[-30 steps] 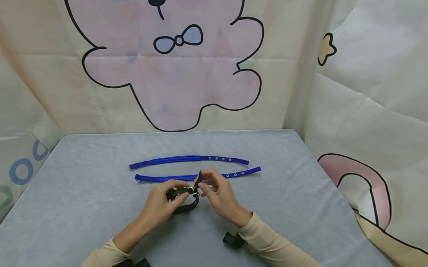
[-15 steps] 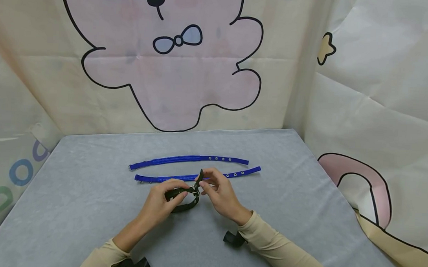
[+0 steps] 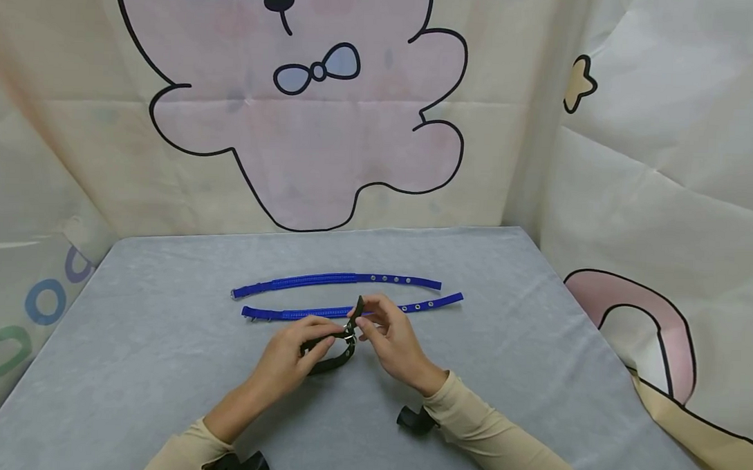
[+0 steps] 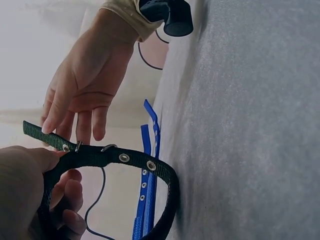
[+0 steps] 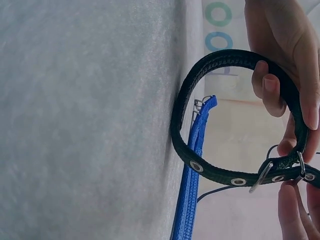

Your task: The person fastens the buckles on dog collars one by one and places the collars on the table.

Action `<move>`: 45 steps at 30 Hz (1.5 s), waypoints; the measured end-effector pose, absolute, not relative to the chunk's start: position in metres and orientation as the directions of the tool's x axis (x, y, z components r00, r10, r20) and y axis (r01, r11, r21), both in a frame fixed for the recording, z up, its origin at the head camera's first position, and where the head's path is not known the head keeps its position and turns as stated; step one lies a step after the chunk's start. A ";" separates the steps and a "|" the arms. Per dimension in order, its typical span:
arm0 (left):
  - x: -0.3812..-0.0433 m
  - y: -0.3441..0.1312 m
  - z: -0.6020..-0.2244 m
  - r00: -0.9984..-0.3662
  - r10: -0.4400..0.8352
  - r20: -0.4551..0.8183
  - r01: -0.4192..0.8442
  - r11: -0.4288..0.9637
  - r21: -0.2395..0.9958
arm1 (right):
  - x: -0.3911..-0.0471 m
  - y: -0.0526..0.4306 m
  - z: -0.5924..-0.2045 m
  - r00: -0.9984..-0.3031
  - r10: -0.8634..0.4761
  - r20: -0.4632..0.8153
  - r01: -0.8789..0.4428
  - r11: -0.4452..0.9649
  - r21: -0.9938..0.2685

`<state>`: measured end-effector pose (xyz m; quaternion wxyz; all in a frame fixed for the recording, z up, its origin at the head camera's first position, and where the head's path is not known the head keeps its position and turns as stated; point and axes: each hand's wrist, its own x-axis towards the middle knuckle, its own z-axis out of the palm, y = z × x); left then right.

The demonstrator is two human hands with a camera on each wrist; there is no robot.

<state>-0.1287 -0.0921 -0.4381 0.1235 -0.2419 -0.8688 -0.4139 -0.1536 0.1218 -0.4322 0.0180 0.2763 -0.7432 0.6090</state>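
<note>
A dark green pet collar (image 5: 180,117) with metal eyelets is bent into a loop. Its strap end passes through the metal buckle (image 5: 301,166), beside a D-ring (image 5: 261,177). My left hand (image 3: 285,360) grips the padded band close to the buckle, thumb on one side and fingers inside the loop. On the other side, my right hand (image 3: 399,350) pinches the free strap end (image 4: 40,132), which sticks up past the buckle. In the right wrist view the loop's lower edge is close to the tabletop; whether it touches is unclear.
Two blue collars, a farther one (image 3: 315,280) and a nearer one (image 3: 305,313), lie stretched out behind the hands on the grey cloth-covered table (image 3: 160,366). My right hand partly covers the nearer one. Printed curtains (image 3: 386,145) stand behind and at the sides.
The head view has shifted slightly. Both hands keep their holds on the green collar, and the strap end has moved only a little to the right.
</note>
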 end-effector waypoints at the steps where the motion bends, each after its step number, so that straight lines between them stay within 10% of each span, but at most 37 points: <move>1: -0.129 -0.092 -0.438 -0.853 0.320 0.411 0.521 0.549 0.654 | -0.154 0.122 -0.432 -0.846 -0.388 0.365 -0.434 0.104 -0.895; 45: -0.129 -0.094 -0.429 -0.928 0.297 0.224 0.324 0.349 0.879 | -0.148 0.123 -0.424 -0.795 -0.456 0.400 -0.569 0.332 -0.753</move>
